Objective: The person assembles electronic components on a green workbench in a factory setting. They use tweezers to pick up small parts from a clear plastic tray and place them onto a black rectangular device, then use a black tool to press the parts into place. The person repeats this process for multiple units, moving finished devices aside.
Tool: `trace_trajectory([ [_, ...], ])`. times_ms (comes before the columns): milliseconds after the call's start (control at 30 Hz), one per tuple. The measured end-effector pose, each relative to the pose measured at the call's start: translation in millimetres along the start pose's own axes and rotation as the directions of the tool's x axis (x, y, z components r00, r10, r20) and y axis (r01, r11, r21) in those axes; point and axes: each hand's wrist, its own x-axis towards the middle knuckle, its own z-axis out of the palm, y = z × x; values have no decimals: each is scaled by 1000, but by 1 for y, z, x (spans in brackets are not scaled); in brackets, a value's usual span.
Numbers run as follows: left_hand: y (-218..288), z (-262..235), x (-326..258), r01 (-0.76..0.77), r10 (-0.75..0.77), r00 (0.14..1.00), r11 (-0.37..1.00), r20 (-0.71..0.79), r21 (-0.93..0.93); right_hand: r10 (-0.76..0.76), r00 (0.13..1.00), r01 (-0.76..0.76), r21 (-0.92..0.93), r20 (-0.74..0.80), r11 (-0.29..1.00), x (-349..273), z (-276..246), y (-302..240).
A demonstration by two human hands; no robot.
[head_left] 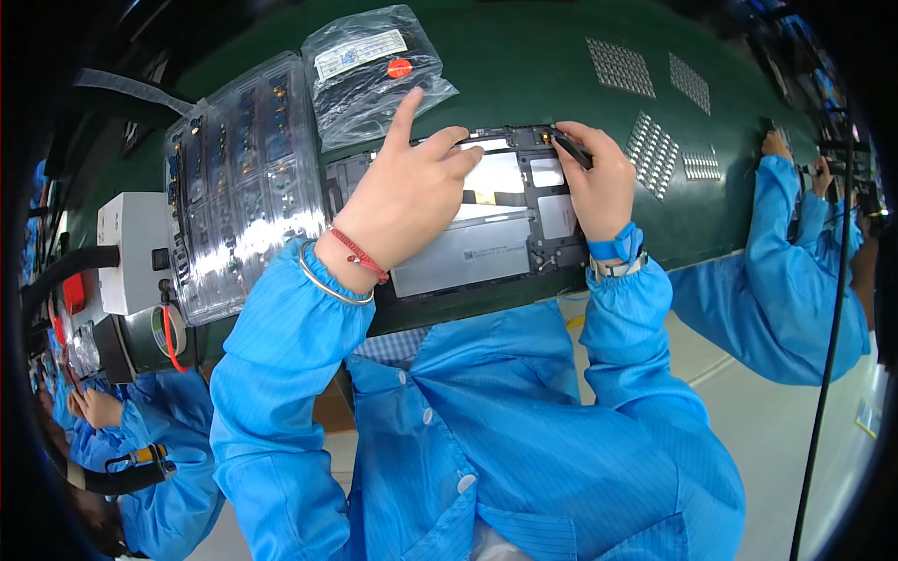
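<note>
A flat tablet-like device frame (544,229), dark grey with a large silvery battery (463,257) in it, lies on the green bench in front of me. My left hand (407,192) is over its left half, the index finger stretched away and the other fingers spread over its upper part. A red cord bracelet and a metal bangle circle that wrist. At the device's upper right corner my right hand (603,182) pinches a slim black tool (572,150), its tip beside a small gold-coloured part. Whether it is tweezers or a pry stick, I cannot make out.
Left of the device stands a clear compartment tray (248,192) of small circuit parts. A clear bag (360,103) of dark parts lies beyond. Several sheets of small metal pieces (652,154) rest at right. A white box (131,252) and tape roll (170,329) sit far left; co-workers flank me.
</note>
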Motion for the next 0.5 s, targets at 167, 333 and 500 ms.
trace_trajectory([
  [167,-2,-6,16,-103,99,992,993,77,58,16,1000,-16,9,-3,1000,1,0,-2],
  [333,3,-9,35,-196,172,970,971,173,138,5,1000,-5,18,-14,1000,1,1,0],
  [500,7,-7,28,-149,127,978,981,168,128,-4,990,4,1,-138,1000,5,-7,-15],
])
